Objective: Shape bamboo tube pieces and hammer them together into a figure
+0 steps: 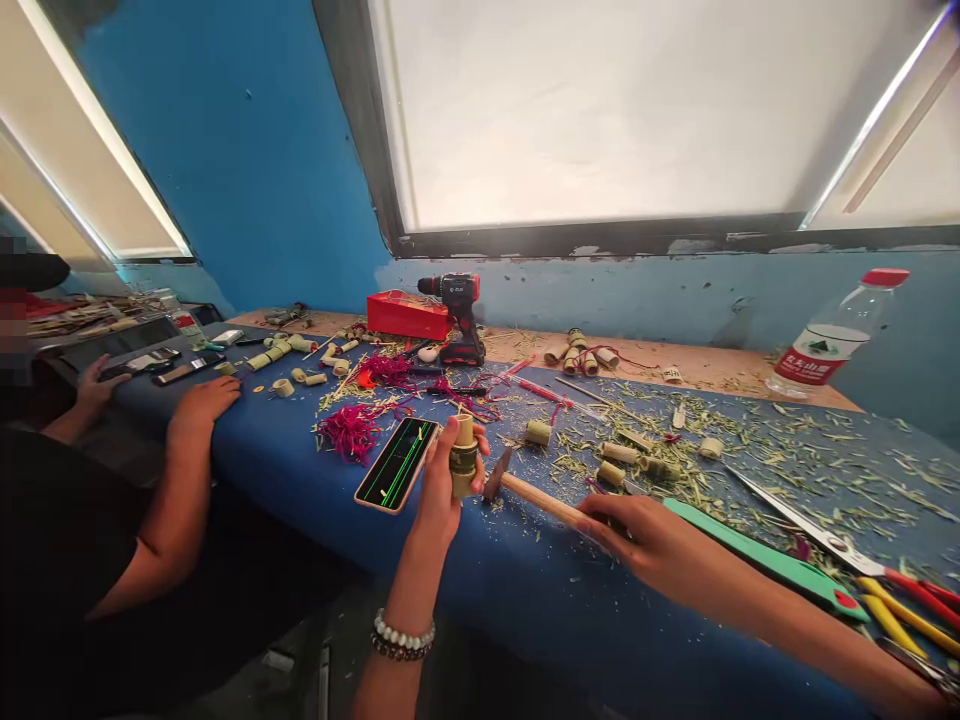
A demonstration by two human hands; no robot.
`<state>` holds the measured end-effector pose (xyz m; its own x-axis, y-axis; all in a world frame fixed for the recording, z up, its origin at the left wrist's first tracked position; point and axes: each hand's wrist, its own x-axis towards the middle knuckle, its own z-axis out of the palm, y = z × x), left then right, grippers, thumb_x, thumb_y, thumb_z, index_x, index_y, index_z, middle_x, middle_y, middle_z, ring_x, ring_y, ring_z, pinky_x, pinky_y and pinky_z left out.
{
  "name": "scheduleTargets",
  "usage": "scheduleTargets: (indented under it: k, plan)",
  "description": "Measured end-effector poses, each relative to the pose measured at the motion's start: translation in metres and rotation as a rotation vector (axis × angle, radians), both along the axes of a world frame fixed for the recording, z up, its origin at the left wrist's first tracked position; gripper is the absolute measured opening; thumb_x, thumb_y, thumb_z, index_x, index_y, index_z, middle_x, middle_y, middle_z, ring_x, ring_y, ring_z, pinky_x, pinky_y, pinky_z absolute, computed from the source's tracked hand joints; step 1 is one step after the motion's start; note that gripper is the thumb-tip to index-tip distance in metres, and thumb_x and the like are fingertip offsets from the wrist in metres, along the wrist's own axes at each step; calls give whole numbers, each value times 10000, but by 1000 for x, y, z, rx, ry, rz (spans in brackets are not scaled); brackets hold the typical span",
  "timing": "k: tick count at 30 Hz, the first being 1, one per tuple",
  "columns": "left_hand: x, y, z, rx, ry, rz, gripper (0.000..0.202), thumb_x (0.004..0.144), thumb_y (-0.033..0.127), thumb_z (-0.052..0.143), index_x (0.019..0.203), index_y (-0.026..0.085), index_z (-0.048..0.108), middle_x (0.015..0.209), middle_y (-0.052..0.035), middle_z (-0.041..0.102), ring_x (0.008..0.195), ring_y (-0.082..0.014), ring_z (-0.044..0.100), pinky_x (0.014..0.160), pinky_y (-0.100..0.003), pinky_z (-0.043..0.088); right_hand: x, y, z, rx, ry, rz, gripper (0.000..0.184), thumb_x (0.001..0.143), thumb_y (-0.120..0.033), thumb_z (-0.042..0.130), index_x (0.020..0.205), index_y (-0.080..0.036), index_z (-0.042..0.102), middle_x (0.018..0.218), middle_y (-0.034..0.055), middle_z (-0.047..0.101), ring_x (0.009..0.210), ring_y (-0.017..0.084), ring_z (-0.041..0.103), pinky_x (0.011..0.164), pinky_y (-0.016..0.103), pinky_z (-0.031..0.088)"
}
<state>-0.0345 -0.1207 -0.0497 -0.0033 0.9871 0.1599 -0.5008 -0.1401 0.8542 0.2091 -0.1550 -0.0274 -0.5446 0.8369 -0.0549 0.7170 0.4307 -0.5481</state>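
My left hand (pixel 439 495) is closed around a short bamboo tube (pixel 463 457), holding it upright just above the blue-covered table (pixel 300 470). My right hand (pixel 637 535) lies on the wooden handle of a small hammer (pixel 529 490), fingers curled over it. The hammer's metal head rests on the cloth right beside the tube. A phone (pixel 397 463) with green lines on its screen lies flat just left of my left hand.
Another person sits at the left with both hands (pixel 202 400) on the table edge. Bamboo pieces (pixel 611 455), shavings and red tassels (pixel 349 430) litter the cloth. A red drill (pixel 457 315), a red box (pixel 409 315), a water bottle (pixel 836 340), a green saw (pixel 765 560) and scissors (pixel 862 560) lie around.
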Motion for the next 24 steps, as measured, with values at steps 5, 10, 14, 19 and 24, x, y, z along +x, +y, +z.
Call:
scheduleTargets:
  k: [5, 10, 14, 19, 24]
  plan:
    - [1, 3, -1, -5, 40, -19, 453, 876, 575, 556, 947, 133, 623, 595, 63, 501, 334, -11, 370, 353, -154, 288, 0, 2, -3, 129, -148, 43, 352, 1036, -347, 343, 863, -198, 611, 790, 69, 637, 717, 220, 615, 635, 323, 396]
    - [2, 6, -1, -15, 70, 21, 459, 879, 595, 544, 869, 140, 606, 550, 68, 479, 324, -7, 346, 349, -144, 248, -3, 2, -5, 183, -267, 64, 324, 1028, -292, 355, 883, -190, 625, 805, 77, 637, 720, 230, 641, 598, 316, 387]
    - [2, 6, -3, -19, 95, 26, 460, 873, 601, 551, 845, 143, 588, 550, 66, 478, 325, -10, 353, 350, -144, 241, -6, 13, 4, 294, -299, 80, 319, 1020, -313, 382, 872, -196, 639, 822, 72, 637, 728, 234, 646, 598, 326, 400]
    - [4, 7, -9, -42, 42, 34, 481, 881, 625, 514, 838, 150, 571, 542, 66, 472, 322, -15, 350, 347, -143, 238, -21, 60, 14, 506, -207, 3, 230, 989, -293, 466, 1011, -187, 669, 929, 93, 673, 728, 232, 653, 595, 338, 455]
    - [6, 9, -13, -55, 9, 21, 522, 857, 671, 497, 757, 159, 518, 506, 72, 438, 307, -20, 324, 336, -147, 213, -41, 113, -3, 545, -125, -14, 264, 898, -272, 643, 1118, -130, 669, 1147, 184, 656, 1060, 324, 610, 847, 427, 508]
